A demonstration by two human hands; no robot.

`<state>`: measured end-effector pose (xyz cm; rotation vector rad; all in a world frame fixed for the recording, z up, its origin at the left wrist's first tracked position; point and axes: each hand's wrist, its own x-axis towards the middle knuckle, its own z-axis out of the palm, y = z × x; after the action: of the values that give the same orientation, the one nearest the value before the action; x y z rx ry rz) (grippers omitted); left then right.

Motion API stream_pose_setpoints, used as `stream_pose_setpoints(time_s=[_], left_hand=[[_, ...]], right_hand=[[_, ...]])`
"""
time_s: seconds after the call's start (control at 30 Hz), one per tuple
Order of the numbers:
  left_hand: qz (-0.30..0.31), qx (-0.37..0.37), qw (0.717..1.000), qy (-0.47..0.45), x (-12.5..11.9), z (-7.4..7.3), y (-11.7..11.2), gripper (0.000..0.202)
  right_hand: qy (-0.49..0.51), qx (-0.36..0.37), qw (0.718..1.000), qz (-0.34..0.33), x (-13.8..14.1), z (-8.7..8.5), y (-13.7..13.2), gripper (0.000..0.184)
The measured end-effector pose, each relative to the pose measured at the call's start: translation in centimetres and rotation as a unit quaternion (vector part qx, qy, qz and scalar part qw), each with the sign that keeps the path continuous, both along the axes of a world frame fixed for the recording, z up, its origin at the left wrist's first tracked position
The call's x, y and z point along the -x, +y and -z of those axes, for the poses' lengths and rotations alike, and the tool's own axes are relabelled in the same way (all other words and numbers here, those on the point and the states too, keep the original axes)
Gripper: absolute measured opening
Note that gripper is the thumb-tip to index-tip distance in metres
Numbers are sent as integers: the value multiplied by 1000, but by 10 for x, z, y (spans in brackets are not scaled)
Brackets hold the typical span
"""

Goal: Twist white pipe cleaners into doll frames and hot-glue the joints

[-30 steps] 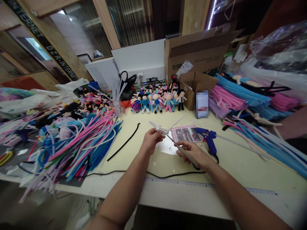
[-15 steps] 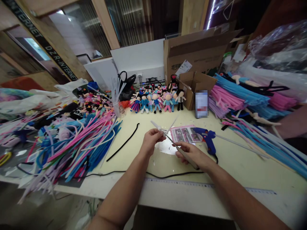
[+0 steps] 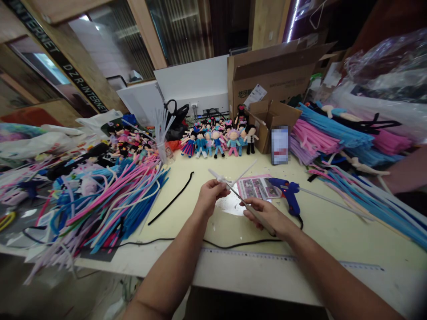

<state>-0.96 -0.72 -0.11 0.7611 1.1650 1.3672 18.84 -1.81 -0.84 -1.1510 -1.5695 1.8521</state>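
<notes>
Between the bent fingertips of my left hand (image 3: 213,193) is a white pipe cleaner piece (image 3: 243,173), its ends sticking out to both sides. My right hand (image 3: 263,213) is closed around a long, slim metal tool (image 3: 255,212) with a broader grey handle. The tool's narrow tip touches or lies close beside the white piece at my left fingertips; its exact kind does not show. Under my hands are a shiny clear patch (image 3: 230,206) and a printed pink-edged card (image 3: 258,186).
A blue glue gun (image 3: 287,191) lies right of my hands. Its black cord (image 3: 233,245) runs past a ruler (image 3: 247,254). Left are a black pipe cleaner (image 3: 173,198) and a colourful pipe cleaner heap (image 3: 116,204). Small dolls (image 3: 216,140), a carton (image 3: 278,118) and a phone (image 3: 280,146) stand behind.
The white pipe cleaner's free right end has swung a little to the right. Both hands keep nearly the same place and grip.
</notes>
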Motion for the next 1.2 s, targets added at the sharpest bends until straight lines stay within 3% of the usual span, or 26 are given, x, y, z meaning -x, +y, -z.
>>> stream_pose_setpoints(time_s=[0.47,0.6,0.67,0.73,0.83,1.03,1.2], left_hand=[[-6,13,1000,-14,-3,2,2,33],[-8,5,1000,8,2,4,4,32],[-10,-14,1000,17,5,4,4,29],[-4,-39,999,13,6,4,4,26],[23,-71,997,-12,5,1,2,23],[34,-99,993,-57,-4,-5,-5,27],[55,-127,988,-72,-12,-8,-11,24]], right_hand=[[-51,14,998,15,4,-2,-2,41],[-101,-53,993,42,-2,-4,0,42],[-189,-146,969,55,-6,-7,1,39],[-296,-240,923,52,-9,-10,-1,35],[-399,-320,859,15,-8,-15,-9,28],[-509,-376,771,-72,8,-28,-27,24],[-537,-374,750,-97,14,-33,-21,22]])
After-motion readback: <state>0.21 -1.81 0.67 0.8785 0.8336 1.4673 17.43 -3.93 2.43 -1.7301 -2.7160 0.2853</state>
